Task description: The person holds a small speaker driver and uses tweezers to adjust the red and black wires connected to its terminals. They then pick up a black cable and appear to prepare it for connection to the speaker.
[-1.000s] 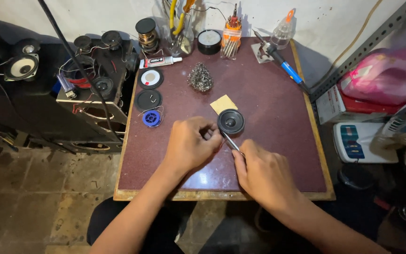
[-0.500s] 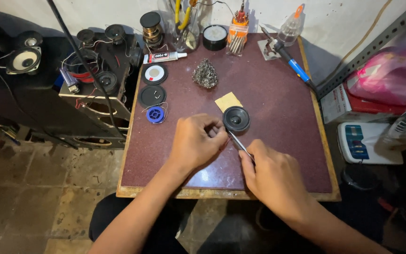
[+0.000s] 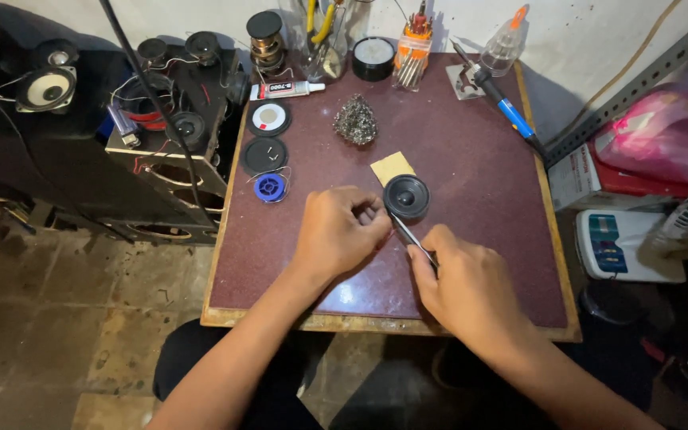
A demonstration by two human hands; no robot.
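Two bare hands meet low on the dark maroon speckled tabletop (image 3: 471, 143): the right hand (image 3: 463, 283) has its fingers closed around a thin silver metal tool (image 3: 408, 232), whose tip points up toward the small round black speaker driver (image 3: 406, 196) lying just above the hands. The left hand (image 3: 340, 231) curls beside that speaker, fingers bent inward; whether they pinch anything I cannot tell, since the knuckles hide the fingertips. A yellow square pad (image 3: 392, 168) touches the speaker's upper edge, and a grey tangled wire-wool ball (image 3: 355, 120) sits farther up. Along the left edge lie a blue wire spool (image 3: 269, 188) and two flat round discs, and a blue-handled soldering iron (image 3: 503, 107) slants at the upper right. Beyond the tabletop are a tiled floor and a black speaker cabinet (image 3: 173, 135); the tool's handle end is hidden inside the right palm.
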